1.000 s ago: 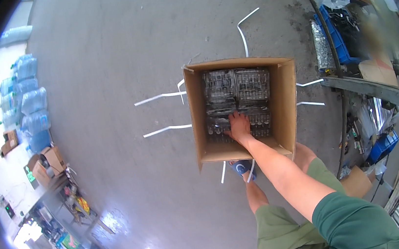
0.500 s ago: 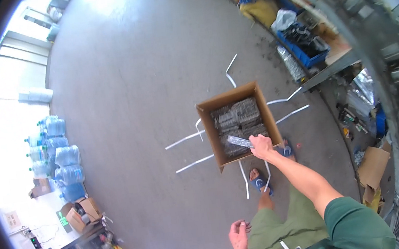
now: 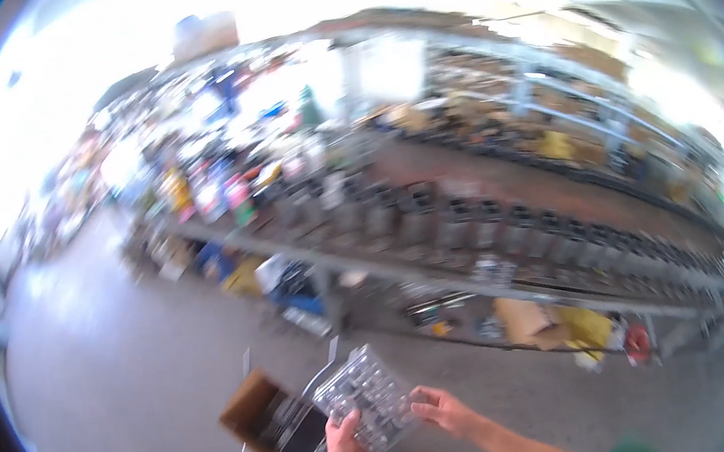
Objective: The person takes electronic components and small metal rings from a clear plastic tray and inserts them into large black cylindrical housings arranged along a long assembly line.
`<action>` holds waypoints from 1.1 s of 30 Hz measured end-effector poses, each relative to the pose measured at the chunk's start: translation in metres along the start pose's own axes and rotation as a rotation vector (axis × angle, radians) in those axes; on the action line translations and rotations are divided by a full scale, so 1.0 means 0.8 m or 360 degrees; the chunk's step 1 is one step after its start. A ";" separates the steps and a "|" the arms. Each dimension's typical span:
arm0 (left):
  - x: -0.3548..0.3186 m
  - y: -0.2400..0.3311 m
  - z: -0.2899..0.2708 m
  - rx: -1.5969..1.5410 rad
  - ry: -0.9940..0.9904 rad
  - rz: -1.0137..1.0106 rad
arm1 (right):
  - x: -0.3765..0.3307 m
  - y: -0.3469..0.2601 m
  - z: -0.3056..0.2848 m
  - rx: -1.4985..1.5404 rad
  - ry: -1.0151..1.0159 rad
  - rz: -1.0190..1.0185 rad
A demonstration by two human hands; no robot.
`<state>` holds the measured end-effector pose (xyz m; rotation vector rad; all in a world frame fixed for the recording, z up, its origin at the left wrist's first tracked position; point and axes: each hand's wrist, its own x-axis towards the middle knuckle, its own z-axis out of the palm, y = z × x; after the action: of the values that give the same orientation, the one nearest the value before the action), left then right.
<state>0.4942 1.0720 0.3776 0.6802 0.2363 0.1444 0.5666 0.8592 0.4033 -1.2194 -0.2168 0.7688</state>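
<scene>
Both hands, left hand and right hand, fingers clasped on clear plastic compartment tray; open brown cardboard box on grey floor just beside.

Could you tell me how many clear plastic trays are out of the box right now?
1: the tray, held between left hand and right hand, above the box; others may lie inside.

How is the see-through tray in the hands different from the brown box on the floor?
The clear plastic tray is see-through and shiny; the cardboard box is brown and dull. The tray is held up in the air by the left hand and the right hand; the box sits on the grey floor. The tray is thin and flat; the box is deeper, with its top open. Both have straight, boxy edges.
</scene>
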 end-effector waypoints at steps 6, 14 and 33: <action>-0.116 -0.305 0.130 0.0002 -0.0207 -0.1086 | -0.387 0.100 -0.152 -0.0029 0.0676 -0.0562; -0.419 -0.677 0.427 0.0724 -0.0594 -0.1912 | -0.888 0.150 -0.262 0.0308 0.1965 -0.0752; -1.148 -1.333 0.895 0.1537 -0.1942 -0.3476 | -1.630 0.253 -0.444 0.0410 0.3910 -0.1593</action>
<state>-0.1440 -0.3720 0.3919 0.9562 -0.2758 -2.5447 -0.2825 -0.2119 0.4114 -0.8422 1.1758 -1.6830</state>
